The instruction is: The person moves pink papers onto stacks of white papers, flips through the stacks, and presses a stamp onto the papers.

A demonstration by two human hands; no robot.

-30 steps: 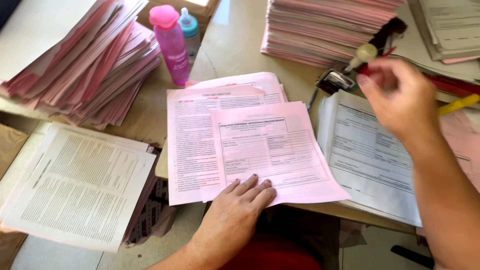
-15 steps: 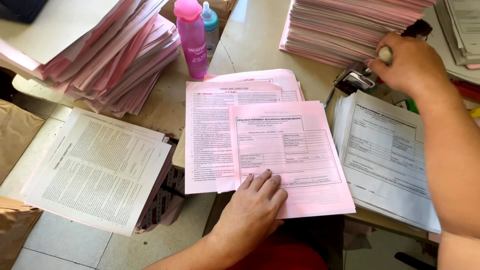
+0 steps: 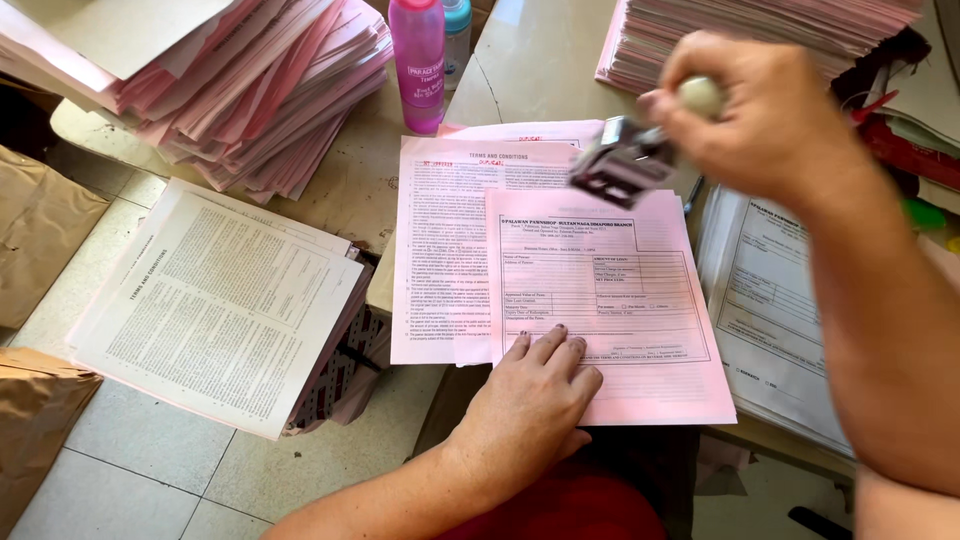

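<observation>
My left hand is pressing flat, fingers spread, on the thin pink form at the surface's near edge; my right hand is gripping a boxy metal stamp.

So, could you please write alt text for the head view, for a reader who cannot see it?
The right hand holds a rubber stamp above a pink form on a desk, while the left hand presses the form's lower edge flat. Stacks of pink paper and a pink bottle surround it.
</observation>
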